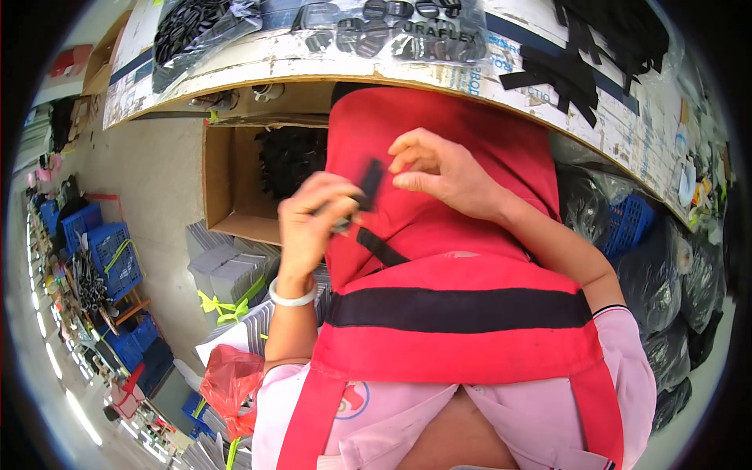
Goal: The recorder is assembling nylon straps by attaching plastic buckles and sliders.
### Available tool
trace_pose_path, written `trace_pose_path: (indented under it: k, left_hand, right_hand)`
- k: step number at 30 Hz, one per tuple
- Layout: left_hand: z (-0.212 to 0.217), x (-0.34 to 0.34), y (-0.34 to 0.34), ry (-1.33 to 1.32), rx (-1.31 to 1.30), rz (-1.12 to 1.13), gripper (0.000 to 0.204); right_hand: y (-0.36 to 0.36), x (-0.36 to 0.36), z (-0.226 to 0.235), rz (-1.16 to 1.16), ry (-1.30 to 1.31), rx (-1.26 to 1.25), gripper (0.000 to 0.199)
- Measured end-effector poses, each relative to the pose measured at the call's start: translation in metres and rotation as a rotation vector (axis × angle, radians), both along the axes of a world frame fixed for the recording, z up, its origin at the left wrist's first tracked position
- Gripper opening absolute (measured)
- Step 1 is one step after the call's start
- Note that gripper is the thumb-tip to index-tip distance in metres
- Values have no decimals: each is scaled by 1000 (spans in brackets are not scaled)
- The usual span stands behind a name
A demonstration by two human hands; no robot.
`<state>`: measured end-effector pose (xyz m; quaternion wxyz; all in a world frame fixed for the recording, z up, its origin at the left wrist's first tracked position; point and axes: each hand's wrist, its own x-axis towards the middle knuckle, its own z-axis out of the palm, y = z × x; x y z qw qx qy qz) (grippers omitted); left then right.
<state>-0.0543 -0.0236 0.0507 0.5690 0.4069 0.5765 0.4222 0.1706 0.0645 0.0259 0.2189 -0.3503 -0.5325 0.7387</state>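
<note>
I had the red vest draped over my lap, its long axis running away from me toward the desk, the far end reaching the desk's edge. A wide black band crossed it from side to side, square to that axis. The short black strap I was working on stood nearly upright on the red cloth, tilted a little to the right at its top; a second thin black strap ran slantwise below it, down toward the right.

My left hand was curled shut around something dark at the strap's lower end — the motion blur kept me from telling just what. My right hand lay half open on the vest, fingers bent, thumb and forefinger close to the strap's upper end; whether they pinched it I cannot tell.

Left of the vest stood an open cardboard box with dark pieces inside, and clear bags of black buckles lay on the desk.
</note>
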Motion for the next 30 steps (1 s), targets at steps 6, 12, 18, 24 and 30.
trace_pose_path:
  k: [6, 12, 18, 24, 30]
  left_hand:
    - [-18, -55, -23, 178, -27, 499, 33]
    - [-31, 32, -3, -339, -161, -9, 63]
    - [-34, 43, 27, -538, -273, -123, 49]
    - [-47, 43, 31, -880, -550, -169, 27]
    - [-49, 66, 24, -785, -522, -170, 32]
  right_hand:
    - [-1, -3, -4, 201, -226, 64, 22]
    - [4, -21, 17, 250, -215, 406, 17]
    - [21, 15, 5, 21, -162, -138, 13]
    - [6, 31, -13, 20, 23, 98, 13]
    - [13, 42, -12, 169, 14, 117, 9]
